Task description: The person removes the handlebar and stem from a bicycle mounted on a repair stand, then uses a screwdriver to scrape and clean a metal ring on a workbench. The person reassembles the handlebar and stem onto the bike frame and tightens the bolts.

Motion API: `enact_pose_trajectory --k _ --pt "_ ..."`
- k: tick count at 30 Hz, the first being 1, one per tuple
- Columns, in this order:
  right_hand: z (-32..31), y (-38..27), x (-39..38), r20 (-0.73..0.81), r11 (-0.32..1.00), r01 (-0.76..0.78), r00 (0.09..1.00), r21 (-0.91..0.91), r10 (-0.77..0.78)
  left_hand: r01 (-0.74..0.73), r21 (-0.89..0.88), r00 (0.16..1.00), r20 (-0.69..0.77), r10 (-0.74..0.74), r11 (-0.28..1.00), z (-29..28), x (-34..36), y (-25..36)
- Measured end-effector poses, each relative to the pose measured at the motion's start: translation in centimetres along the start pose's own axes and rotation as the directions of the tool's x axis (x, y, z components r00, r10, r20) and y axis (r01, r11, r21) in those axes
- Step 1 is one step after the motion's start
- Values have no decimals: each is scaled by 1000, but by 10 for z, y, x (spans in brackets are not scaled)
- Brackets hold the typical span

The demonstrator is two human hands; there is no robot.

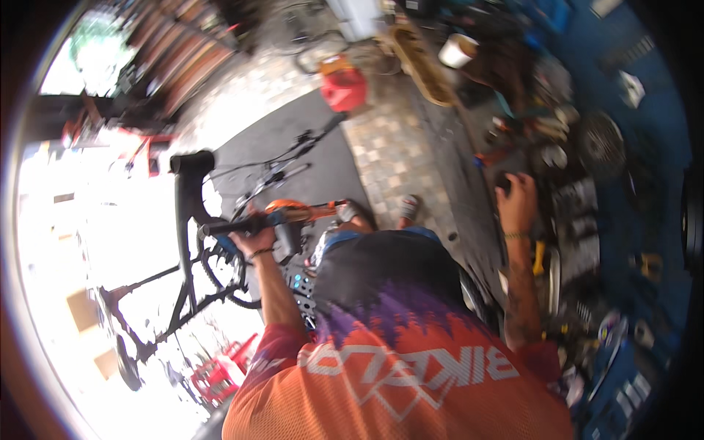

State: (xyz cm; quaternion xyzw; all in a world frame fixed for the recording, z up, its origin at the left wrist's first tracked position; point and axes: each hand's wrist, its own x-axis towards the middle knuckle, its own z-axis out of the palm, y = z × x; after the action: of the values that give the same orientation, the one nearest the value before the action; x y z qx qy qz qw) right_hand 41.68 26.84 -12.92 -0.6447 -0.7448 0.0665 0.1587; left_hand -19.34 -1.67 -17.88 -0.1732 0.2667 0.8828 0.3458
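Observation:
My left hand [253,239] is closed around a black tube [227,226] of a bicycle frame [183,213], beside an orange and black clamp [286,213] in the lower middle-left. The frame, with its black chainring, extends to the left. Cables and black bar parts lie beyond it on a grey mat [249,143]. My right hand [517,202] is over the cluttered workbench [462,187] at the right, its fingers curled at a dark object that is blurred and too unclear to name. Orange-handled and yellow tools [540,257] lie near it.
A red container [343,92] sits on the tiled floor [378,150] ahead, near a long tray [422,62] and a white cup [455,53]. A blue tool wall [631,220] lines the right. My feet stand below. Red objects [220,374] are in glare at lower left.

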Motion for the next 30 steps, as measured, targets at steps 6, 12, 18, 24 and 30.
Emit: enact_pose_trajectory --k 6,12,18,24,30 --pt "5 -162 20 39 739 204 954 641 -298 -8 -55 1000 16 9 998 -3 -13 -12" --pt "78 -363 25 401 335 -234 670 913 -625 17 -186 1000 24 -13 982 -14 -25 -14" --pt "156 -515 37 592 120 -757 390 642 -706 17 -184 998 -51 -27 983 0 -38 -22" --pt "201 -584 40 540 19 -880 275 475 -795 118 -145 993 12 -117 982 -15 -39 -10" --pt "213 -607 48 516 42 -905 203 423 -832 126 -187 992 -4 -129 974 -17 -43 -4"
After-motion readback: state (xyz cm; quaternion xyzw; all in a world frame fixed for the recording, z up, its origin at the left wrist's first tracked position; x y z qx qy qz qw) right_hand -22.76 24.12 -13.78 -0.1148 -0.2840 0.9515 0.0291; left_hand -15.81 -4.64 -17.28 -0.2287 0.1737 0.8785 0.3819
